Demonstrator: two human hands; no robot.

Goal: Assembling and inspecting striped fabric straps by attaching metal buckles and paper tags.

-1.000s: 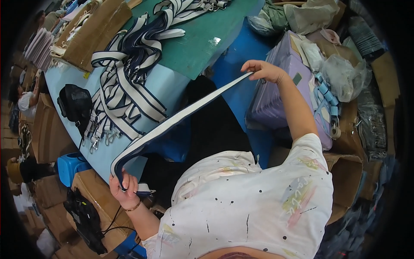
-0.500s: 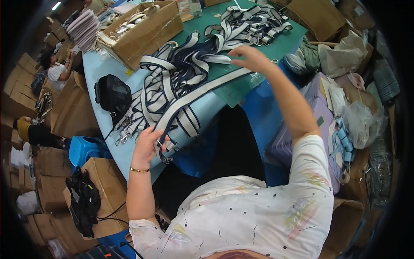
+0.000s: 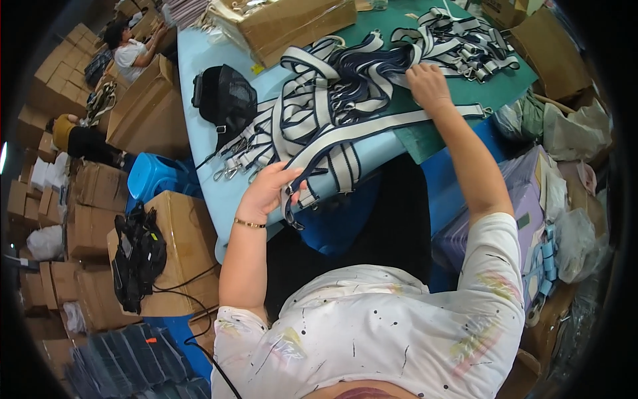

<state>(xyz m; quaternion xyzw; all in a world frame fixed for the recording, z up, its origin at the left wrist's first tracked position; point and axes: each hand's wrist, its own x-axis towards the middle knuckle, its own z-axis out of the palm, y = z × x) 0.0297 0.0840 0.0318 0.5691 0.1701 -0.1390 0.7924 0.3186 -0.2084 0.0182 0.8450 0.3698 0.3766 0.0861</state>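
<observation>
In my left hand [image 3: 266,191], the fingers are closed around the near end of a white webbing strap [image 3: 339,136] with dark navy edges. Metal hardware hangs below that hand. From there the strap runs right across the table, passes beneath my right forearm and ends near a metal clip. My right hand [image 3: 428,86] is over the green part of the table, its fingers curled down at a pale, semi-clear piece beside the pile; its fingertips are partly hidden. A tangled pile of similar straps [image 3: 312,100] lies between and beyond my hands, with metal clips at its left edge.
A black mesh pouch [image 3: 224,100] sits left of the straps. Behind them stands an open cardboard box [image 3: 292,30]. More straps [image 3: 465,50] are heaped at the far right. A blue stool [image 3: 156,176], cartons and another person [image 3: 136,53] are at left; a purple case [image 3: 492,193] is at right.
The view has shifted, so the table sits farther right. My right hand has lowered to the pale piece beside the pile, fingers curled. My left hand keeps its hold on the strap.
</observation>
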